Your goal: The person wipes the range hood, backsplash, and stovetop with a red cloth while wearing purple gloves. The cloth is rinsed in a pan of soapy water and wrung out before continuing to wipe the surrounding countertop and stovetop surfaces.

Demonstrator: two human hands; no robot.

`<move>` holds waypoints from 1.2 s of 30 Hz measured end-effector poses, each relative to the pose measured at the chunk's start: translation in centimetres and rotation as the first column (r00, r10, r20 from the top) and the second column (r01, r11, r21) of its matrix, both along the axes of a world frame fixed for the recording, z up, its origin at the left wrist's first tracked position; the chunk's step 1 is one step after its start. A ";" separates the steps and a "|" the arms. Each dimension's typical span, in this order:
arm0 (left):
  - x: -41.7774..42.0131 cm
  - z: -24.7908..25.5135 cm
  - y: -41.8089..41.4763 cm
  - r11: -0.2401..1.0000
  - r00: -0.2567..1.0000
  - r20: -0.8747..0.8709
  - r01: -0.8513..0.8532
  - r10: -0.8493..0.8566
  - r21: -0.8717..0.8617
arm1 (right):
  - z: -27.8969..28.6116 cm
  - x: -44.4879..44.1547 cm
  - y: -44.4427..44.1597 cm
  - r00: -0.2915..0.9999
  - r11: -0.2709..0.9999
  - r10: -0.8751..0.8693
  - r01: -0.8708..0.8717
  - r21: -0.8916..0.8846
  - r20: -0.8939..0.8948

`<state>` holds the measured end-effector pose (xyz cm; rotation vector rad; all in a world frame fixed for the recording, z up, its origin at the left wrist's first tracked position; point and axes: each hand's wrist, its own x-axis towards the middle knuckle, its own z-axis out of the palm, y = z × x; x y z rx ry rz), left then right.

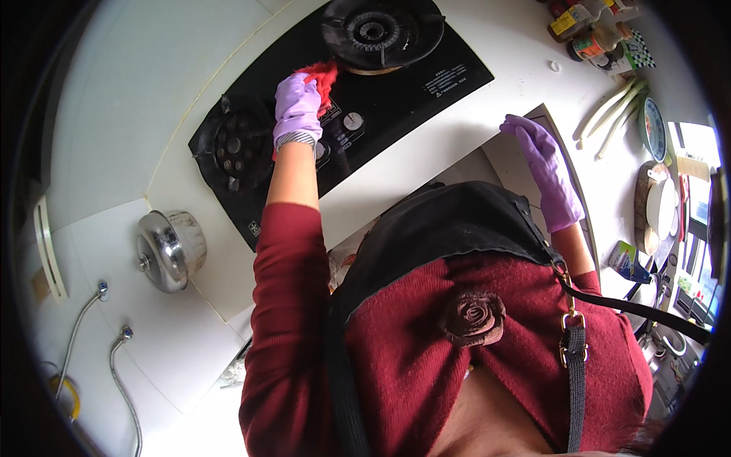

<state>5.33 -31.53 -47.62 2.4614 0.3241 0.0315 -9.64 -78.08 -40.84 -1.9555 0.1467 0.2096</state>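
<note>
My left hand (298,105), in a lilac rubber glove, is closed on a red cloth (325,85). The cloth rests on the black glass top of a gas stove (394,108), between the left burner (234,145) and the wok-sized right burner (374,35). Just below the cloth are the control knobs; the right knob (353,121) shows plainly. My right hand (539,168), gloved alike, holds nothing. Its fingers are extended, near the counter's front edge and a cabinet panel (537,117).
A lidded metal pot (168,251) stands left of the stove. On the right counter are sauce bottles (591,45), a small white ring (554,65), scallions (614,114), a patterned bowl (653,128), a wooden board (644,225) with a white dish (662,208), and a pouch (628,263).
</note>
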 end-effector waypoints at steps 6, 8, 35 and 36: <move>-4.8 7.7 -4.0 0.744 0.983 -0.055 0.097 -0.177 -0.661 | -0.9 -0.1 -2.1 0.997 0.999 -0.054 0.053 0.007 0.047; -5.7 4.7 -3.6 0.848 0.888 0.139 0.460 -0.438 -0.265 | 0.2 0.6 -1.3 0.999 0.999 -0.030 0.030 0.013 0.017; 0.4 -0.6 -0.3 0.977 0.952 0.304 -0.107 0.047 0.186 | -2.8 -1.6 -3.9 0.992 0.993 -0.121 0.121 0.016 0.018; 0.9 0.0 -1.0 0.980 0.974 0.213 0.040 -0.082 0.196 | -2.7 -1.8 -3.5 0.992 0.992 -0.128 0.128 0.019 -0.001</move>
